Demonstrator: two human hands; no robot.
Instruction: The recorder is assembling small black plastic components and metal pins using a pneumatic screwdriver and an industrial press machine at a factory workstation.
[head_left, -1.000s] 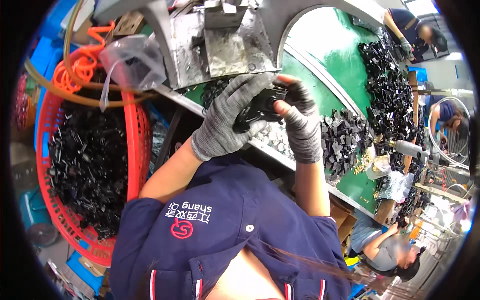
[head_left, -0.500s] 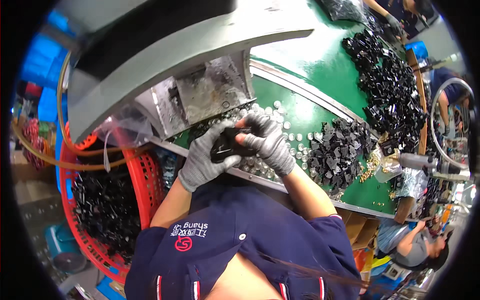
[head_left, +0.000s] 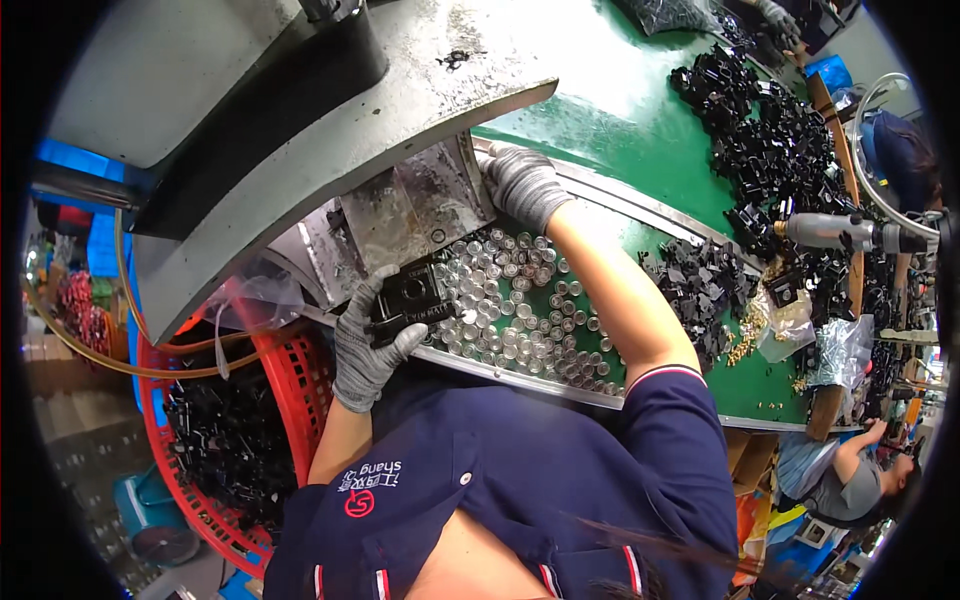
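Because the left hand (head_left: 365,348) pinches the black block (head_left: 412,290) by its left end, most of its face is uncovered, just beside loose clear discs (head_left: 510,310). The right hand (head_left: 524,186) meets the grey machine (head_left: 400,130) (fingertips hidden; I can't tell its grip).

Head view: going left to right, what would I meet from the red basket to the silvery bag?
Red basket, left hand, black part, clear round pieces, heap of black pieces, small gold-coloured pieces, silvery bag.
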